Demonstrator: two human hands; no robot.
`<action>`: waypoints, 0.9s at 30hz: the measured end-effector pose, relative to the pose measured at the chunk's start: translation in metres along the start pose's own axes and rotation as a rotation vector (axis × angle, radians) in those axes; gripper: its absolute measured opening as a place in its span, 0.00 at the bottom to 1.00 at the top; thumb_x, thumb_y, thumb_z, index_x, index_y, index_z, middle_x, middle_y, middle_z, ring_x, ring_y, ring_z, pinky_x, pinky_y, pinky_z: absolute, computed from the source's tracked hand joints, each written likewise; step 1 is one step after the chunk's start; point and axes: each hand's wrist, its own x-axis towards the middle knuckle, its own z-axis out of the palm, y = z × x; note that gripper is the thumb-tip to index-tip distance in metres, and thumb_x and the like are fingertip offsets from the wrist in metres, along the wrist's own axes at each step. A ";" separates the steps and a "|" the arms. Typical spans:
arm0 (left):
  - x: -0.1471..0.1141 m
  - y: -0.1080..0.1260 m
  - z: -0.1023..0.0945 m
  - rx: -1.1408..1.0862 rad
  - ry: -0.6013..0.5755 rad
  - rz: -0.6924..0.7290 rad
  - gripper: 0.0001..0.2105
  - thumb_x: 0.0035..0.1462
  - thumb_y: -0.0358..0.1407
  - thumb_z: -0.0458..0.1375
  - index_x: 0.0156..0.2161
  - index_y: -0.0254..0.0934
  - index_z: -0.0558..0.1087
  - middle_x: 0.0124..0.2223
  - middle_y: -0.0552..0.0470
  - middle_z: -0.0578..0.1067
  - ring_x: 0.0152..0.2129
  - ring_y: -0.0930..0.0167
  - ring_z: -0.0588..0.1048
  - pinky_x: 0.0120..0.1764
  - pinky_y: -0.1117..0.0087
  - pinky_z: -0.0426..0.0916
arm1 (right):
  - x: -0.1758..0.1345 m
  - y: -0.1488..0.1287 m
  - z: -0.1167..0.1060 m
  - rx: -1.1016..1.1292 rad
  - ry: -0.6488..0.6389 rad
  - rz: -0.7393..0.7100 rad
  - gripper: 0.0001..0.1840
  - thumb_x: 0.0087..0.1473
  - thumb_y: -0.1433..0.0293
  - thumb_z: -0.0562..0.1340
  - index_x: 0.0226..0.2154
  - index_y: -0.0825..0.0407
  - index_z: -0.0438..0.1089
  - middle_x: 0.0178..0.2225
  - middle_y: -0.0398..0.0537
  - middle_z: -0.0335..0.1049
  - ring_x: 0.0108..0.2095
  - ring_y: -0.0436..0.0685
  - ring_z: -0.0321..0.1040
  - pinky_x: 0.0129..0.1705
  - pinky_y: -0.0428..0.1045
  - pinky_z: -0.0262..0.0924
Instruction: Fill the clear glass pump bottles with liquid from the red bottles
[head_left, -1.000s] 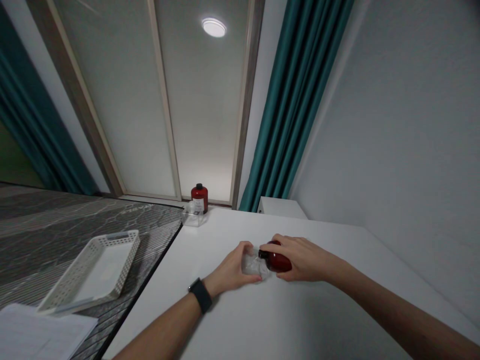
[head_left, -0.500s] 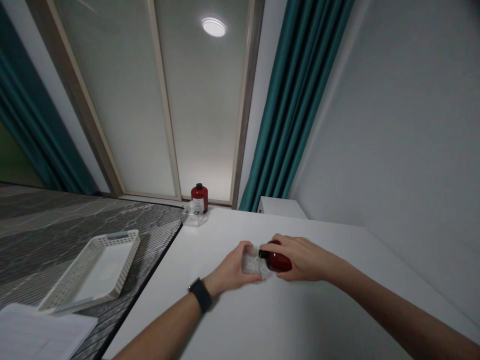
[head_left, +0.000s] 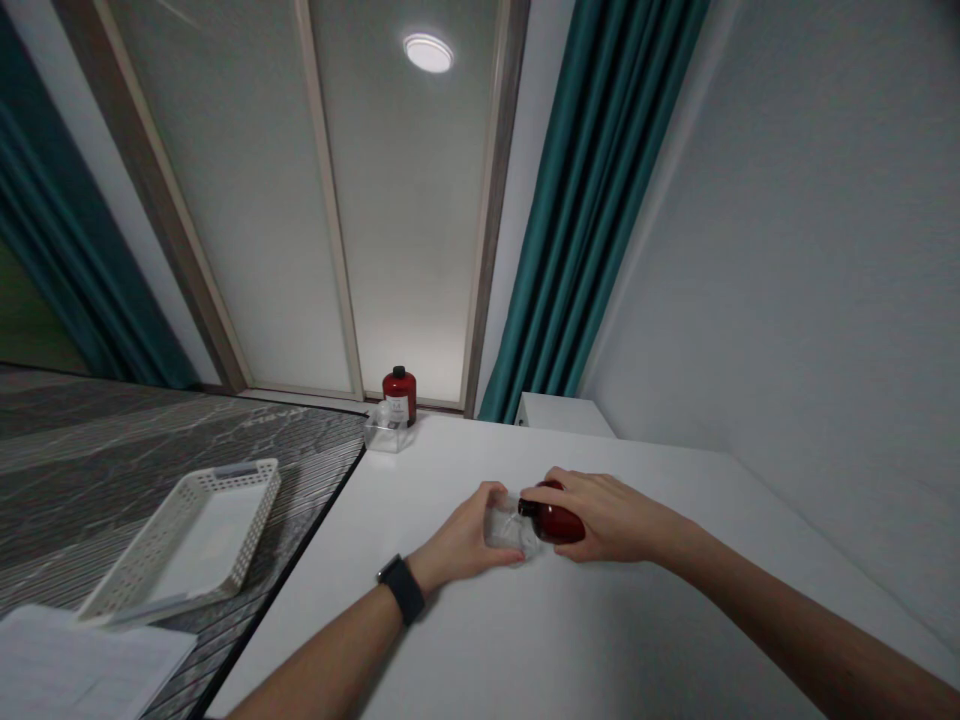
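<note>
My left hand, with a dark watch on its wrist, has thumb and fingers wrapped around a small clear container on the white table. My right hand grips a dark red bottle, tilted over on its side. The bottle's black neck points left and lies over the container's right part. Whether anything flows out of the bottle is too small to tell. My right fingers and palm hide part of the bottle.
Near the far left table corner stand another red bottle with a black cap and a clear open box. A white perforated basket and papers lie on the grey patterned surface at left. A white cabinet stands beyond the table.
</note>
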 end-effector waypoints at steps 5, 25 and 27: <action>0.000 0.000 0.000 -0.004 0.000 -0.007 0.31 0.43 0.36 0.72 0.51 0.37 0.63 0.48 0.46 0.72 0.44 0.61 0.72 0.48 0.60 0.67 | 0.000 0.001 0.000 -0.004 -0.005 0.001 0.32 0.51 0.66 0.65 0.59 0.39 0.62 0.47 0.50 0.68 0.43 0.63 0.71 0.40 0.54 0.62; 0.000 0.005 -0.001 -0.002 -0.014 -0.019 0.31 0.44 0.36 0.71 0.51 0.36 0.63 0.48 0.46 0.72 0.44 0.61 0.72 0.48 0.61 0.67 | -0.001 0.000 -0.001 -0.006 -0.013 0.012 0.32 0.52 0.66 0.65 0.59 0.39 0.62 0.47 0.51 0.67 0.43 0.63 0.71 0.42 0.54 0.62; 0.001 0.005 -0.001 0.001 -0.021 -0.017 0.31 0.44 0.36 0.71 0.51 0.36 0.63 0.48 0.46 0.72 0.44 0.61 0.72 0.48 0.61 0.67 | -0.001 0.000 -0.001 -0.003 -0.017 0.012 0.32 0.52 0.66 0.65 0.59 0.39 0.62 0.47 0.51 0.67 0.43 0.63 0.71 0.41 0.54 0.62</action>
